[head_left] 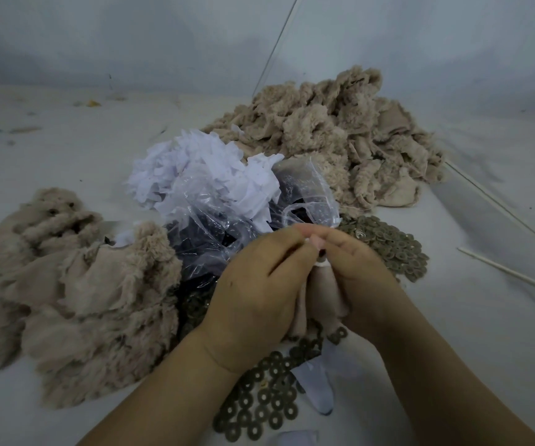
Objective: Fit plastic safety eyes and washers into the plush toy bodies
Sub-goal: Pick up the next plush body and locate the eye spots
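While both hands' fingers (295, 243) pinched the beige plush toy body (319, 294), its small dark plastic eye (322, 253) could slip out.

No readable text, labels, brands, numbers or signs anywhere

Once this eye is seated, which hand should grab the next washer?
Probably the right hand: the heaped washers lie just beside it. The left hand sits nearer the plastic bag. Both now pinch the plush body.
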A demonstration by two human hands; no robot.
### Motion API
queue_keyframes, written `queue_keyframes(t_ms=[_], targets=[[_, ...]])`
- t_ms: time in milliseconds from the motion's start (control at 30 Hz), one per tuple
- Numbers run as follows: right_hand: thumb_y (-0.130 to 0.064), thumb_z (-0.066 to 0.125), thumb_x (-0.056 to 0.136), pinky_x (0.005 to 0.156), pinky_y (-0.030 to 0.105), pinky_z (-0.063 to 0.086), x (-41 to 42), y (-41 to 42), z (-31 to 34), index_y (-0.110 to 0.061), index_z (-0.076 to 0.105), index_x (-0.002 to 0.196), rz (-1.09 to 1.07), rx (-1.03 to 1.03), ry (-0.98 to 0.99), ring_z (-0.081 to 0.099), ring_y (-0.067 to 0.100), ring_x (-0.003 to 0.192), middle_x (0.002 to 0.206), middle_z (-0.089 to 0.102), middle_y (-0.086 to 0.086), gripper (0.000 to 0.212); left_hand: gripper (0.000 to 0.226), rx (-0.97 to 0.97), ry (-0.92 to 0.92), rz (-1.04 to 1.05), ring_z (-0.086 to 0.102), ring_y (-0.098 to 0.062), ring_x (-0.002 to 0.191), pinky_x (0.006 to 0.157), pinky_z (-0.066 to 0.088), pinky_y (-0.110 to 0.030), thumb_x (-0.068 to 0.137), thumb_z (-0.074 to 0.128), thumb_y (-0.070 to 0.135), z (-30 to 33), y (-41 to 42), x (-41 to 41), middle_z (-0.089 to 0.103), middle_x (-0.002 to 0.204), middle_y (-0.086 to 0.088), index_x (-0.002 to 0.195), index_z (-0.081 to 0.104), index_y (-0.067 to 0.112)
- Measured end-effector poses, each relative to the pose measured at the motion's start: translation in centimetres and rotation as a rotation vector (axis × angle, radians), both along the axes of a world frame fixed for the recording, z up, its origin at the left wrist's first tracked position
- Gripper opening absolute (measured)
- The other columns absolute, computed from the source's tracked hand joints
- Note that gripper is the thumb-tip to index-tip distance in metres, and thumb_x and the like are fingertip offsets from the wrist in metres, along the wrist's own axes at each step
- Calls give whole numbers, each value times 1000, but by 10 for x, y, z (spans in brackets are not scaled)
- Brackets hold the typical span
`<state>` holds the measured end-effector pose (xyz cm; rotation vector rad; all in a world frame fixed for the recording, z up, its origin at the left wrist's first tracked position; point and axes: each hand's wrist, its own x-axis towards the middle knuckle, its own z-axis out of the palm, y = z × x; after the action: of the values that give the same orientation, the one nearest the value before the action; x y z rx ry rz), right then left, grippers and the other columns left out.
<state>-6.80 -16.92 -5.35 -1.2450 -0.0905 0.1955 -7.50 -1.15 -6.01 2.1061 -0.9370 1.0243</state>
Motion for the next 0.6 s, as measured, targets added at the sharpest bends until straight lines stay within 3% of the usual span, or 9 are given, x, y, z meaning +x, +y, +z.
queue_keyframes(t_ms=[133,233,300,400,467,533,600], targets=[[-6,62,80,78,36,61,2,3,12,-2,63,122,-8,231,66,72,31,95,114,70,23,42,36,55,186,38,49,-26,123,100,45,-46,96,54,32,16,-3,-11,55,133,-11,124,67,14],[-1,62,81,69,33,62,0,8,13,0,63,118,-75,240,78,74,28,90,107,73,22,37,35,-32,373,-2,53,2,106,94,50,-34,94,42,39,19,4,-16,59,115,13,118,62,25],[1,56,93,69,31,61,-2,12,9,0,62,118,-127,207,103,75,27,89,105,74,20,26,29,-14,343,76,55,-9,101,91,50,-29,96,43,28,27,17,-15,63,110,4,112,65,18],[0,55,98,71,28,60,-5,20,5,-3,64,116,-187,115,108,75,23,90,103,76,14,21,27,3,47,307,51,-27,102,93,40,-21,101,45,7,43,51,-8,62,110,-18,104,68,-6],[0,55,98,72,27,59,-5,28,5,-5,66,112,-185,68,108,75,19,86,100,77,12,19,15,83,-45,492,52,-38,102,93,44,-38,83,61,-12,47,80,2,60,112,-25,98,65,-12],[0,54,98,72,25,59,-4,36,9,-6,68,108,-180,4,90,73,14,81,96,77,9,18,35,213,153,651,54,-45,107,100,39,-58,59,64,-20,48,102,10,60,116,-28,94,66,-13],[0,55,98,71,23,58,-2,45,12,-7,69,106,-175,-40,69,72,13,80,94,78,7,18,28,309,385,684,56,-46,105,100,41,-60,62,62,-15,44,109,10,62,109,-29,89,67,-11]])
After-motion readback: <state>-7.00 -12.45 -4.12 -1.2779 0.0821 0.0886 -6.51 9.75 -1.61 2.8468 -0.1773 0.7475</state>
